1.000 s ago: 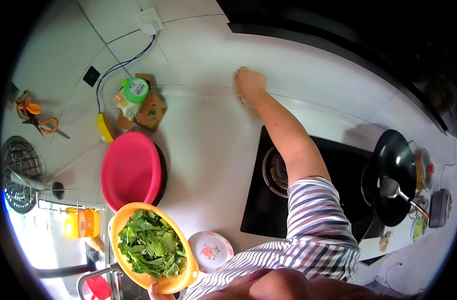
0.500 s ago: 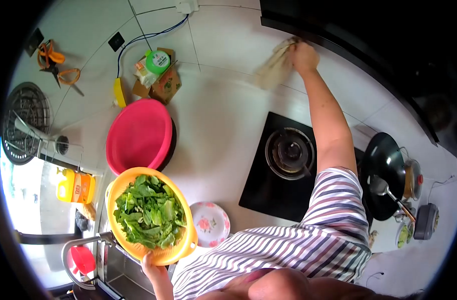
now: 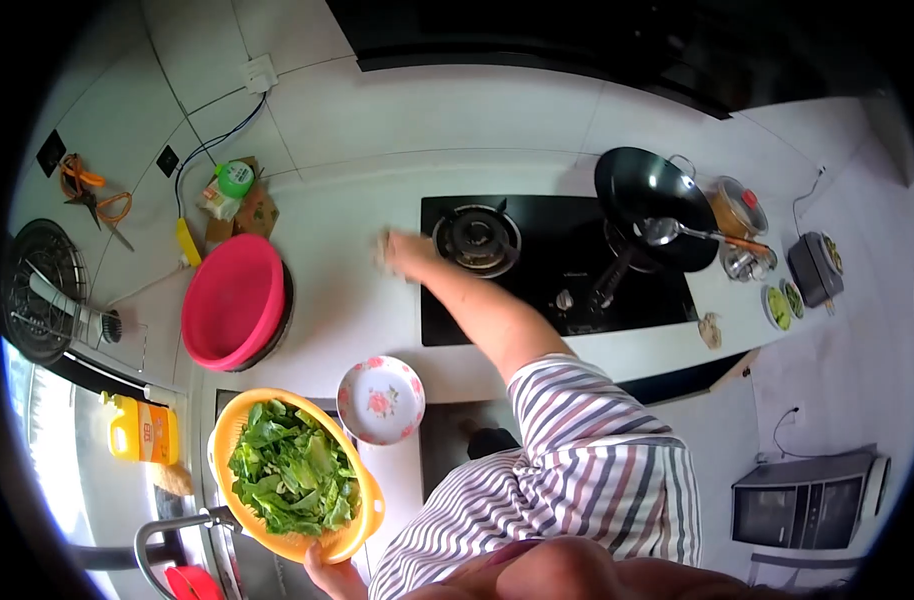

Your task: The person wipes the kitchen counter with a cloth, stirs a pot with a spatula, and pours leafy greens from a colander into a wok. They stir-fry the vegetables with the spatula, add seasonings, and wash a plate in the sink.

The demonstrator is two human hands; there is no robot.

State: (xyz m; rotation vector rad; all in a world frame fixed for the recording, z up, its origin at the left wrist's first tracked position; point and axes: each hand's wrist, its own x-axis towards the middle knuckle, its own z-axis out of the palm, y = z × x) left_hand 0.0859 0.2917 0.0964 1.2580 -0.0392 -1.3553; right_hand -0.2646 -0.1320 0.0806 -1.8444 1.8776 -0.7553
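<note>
My left hand (image 3: 332, 575) grips the near rim of a yellow colander (image 3: 369, 505), tilted over the sink edge. Chopped leafy greens (image 3: 295, 468) fill the colander. My right hand (image 3: 409, 256), smeared by motion, is low over the white counter just left of the stove. A bit of the tan cloth (image 3: 382, 250) shows at its fingers; the rest of the cloth is hidden. A floral plate (image 3: 381, 400) lies on the counter edge beside the colander.
A pink basin (image 3: 235, 305) stands at the left. On the black gas stove (image 3: 557, 300) sit a bare burner and a wok (image 3: 657, 195) with a spatula (image 3: 667, 232) in it. A faucet (image 3: 172, 525), an orange-labelled jug (image 3: 142, 428) and small dishes (image 3: 779, 308) are around.
My right hand has come down from the wall tiles to the counter left of the stove, with the cloth. The view has turned, showing more of the stove. My left hand still holds the colander.
</note>
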